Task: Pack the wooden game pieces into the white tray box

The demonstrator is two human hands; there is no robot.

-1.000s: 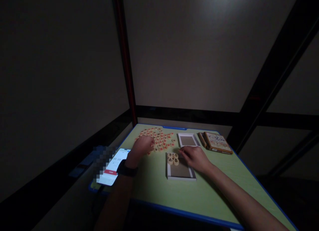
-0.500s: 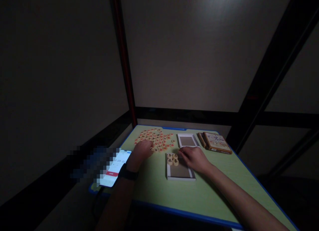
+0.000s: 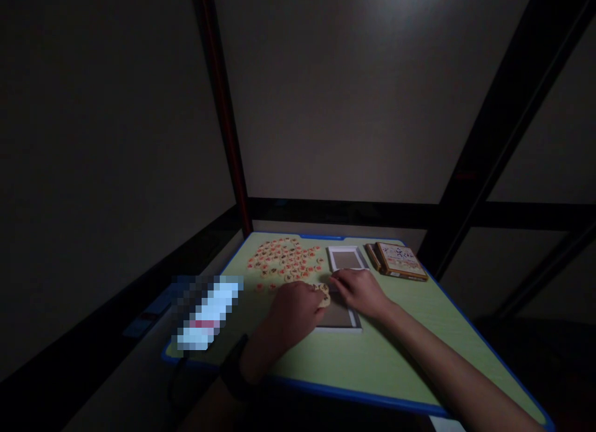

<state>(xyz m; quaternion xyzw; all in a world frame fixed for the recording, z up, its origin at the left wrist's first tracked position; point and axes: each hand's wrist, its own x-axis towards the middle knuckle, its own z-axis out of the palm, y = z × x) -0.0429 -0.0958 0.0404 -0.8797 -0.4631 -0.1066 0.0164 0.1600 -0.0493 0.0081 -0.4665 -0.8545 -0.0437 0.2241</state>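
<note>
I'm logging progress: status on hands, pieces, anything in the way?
Left hand over left side of front tray, grip unclear. Right hand over its far right corner. Most pieces loose on table. Hands partly hide tray.

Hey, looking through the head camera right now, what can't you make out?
All in the head view:
Near tray: its left part is covered by the left hand.
Left hand's grip: the back of the hand hides whether it holds a piece.
Right hand: curled fingers hide anything in its grip.
Scattered pieces: many markings too small to read.
Bright screen: masked by coarse pixels.
Right forearm: cut off by the bottom edge.
</note>
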